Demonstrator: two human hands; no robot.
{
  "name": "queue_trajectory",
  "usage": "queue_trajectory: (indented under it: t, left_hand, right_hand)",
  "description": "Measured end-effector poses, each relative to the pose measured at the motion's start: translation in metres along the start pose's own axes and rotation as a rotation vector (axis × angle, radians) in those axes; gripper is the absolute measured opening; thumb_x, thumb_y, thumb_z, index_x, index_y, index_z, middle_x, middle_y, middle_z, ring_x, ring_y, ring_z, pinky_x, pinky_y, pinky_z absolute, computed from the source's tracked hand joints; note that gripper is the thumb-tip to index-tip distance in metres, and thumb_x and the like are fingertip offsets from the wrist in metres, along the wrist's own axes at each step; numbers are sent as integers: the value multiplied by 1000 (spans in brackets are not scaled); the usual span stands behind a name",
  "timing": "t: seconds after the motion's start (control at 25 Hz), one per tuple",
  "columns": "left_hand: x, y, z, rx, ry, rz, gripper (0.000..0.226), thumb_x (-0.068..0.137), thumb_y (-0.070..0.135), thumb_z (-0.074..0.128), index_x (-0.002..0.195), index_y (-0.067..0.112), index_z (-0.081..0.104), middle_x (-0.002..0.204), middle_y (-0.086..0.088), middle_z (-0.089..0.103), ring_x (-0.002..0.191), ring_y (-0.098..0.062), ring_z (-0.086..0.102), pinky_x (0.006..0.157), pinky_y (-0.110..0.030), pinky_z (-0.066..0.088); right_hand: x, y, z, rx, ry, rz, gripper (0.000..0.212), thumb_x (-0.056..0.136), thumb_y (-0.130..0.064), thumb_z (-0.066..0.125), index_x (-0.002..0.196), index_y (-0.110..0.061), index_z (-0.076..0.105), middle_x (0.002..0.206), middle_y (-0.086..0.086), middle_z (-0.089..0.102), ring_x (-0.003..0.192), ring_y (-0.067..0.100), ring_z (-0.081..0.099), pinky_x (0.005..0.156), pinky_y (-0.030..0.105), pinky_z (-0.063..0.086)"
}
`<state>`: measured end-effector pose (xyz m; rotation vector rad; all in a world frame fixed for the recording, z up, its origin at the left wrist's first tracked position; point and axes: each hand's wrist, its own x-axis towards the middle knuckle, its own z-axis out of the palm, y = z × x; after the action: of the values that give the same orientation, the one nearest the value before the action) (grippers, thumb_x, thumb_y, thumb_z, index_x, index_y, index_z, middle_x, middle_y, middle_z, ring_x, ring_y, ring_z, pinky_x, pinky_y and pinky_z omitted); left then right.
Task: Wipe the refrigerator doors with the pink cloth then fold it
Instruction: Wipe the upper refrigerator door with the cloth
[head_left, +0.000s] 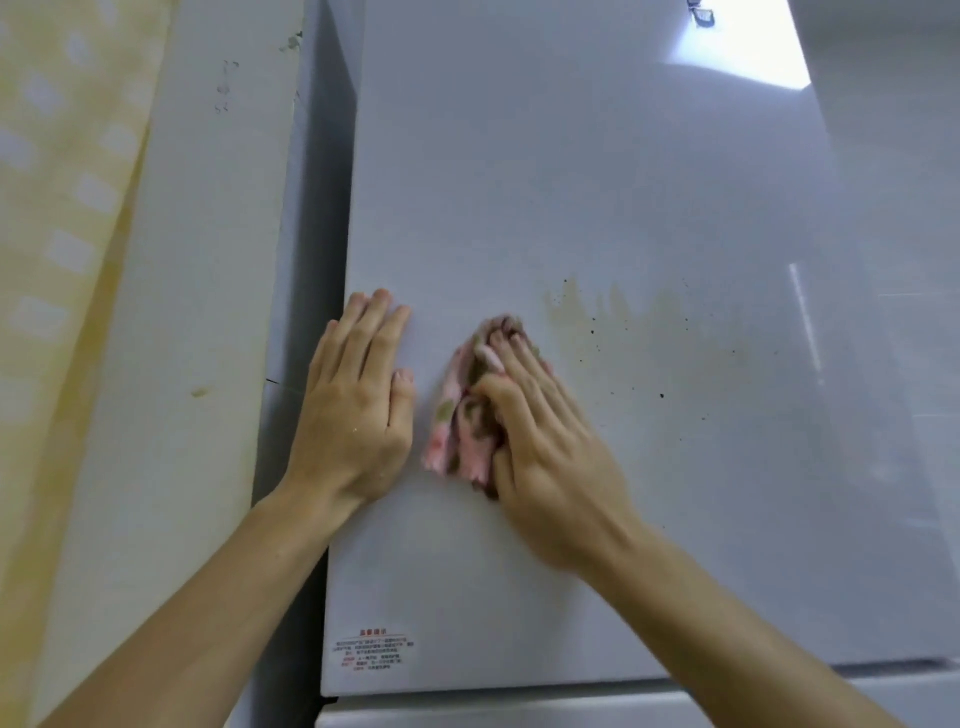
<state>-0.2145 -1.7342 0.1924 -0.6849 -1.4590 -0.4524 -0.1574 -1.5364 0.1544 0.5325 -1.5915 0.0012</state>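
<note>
The upper refrigerator door (597, 182) fills most of the view, pale and glossy. My right hand (545, 436) presses the bunched pink cloth (462, 415) against the door, its fingers laid over the cloth and its thumb curled at the cloth's lower edge. My left hand (358, 400) lies flat on the door near its left edge, fingers straight. Just right of the cloth is a yellowish-brown smear with dark specks (623, 322).
A white wall (182, 312) and a yellow patterned curtain (57, 234) stand left of the fridge. A red warning sticker (371, 652) sits at the door's lower left. The lower door's top edge (493, 712) shows beneath a gap.
</note>
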Motion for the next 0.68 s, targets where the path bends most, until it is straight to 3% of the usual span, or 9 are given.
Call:
queue_trajectory:
  t: [0.2,0.32,0.44,0.56,0.68]
  left_hand:
    - [4,16,3,43,-6,-54,66,101,36,30,161,9,32,172,-9,23,162,-21,9,131,-30,-4]
    - [13,21,3,66,7,-59,63,102,31,31,160,7,34,172,-9,25,162,-22,12,132,-32,-2]
    - [32,27,2,61,-11,-35,62,102,29,28,160,11,36,173,-5,24,162,-18,10,133,-34,-1]
    - [50,36,10,83,-32,-11,66,102,35,22,163,13,30,174,-3,20,163,-17,6,132,-35,-2]
    - [54,41,19,92,-7,-40,67,101,37,22,162,13,30,174,-4,20,163,-20,6,133,-37,-1]
  right_hand:
    - [-31,2,-8,-231,-73,14,57,113,-35,30,166,-16,26,176,9,10,163,24,5,131,43,14]
    - [31,13,1,-257,6,115,62,109,-40,28,165,-12,28,174,16,15,162,30,8,132,43,4]
    - [105,30,-2,-204,25,265,64,108,-43,32,167,-21,23,175,15,7,163,29,2,130,40,-8]
    - [166,45,-13,-176,12,357,63,109,-44,33,168,-31,14,176,12,-4,163,27,-7,131,42,-11]
    - [183,49,-15,-163,1,379,61,111,-42,27,168,-31,10,176,12,-7,163,25,-10,131,41,-12]
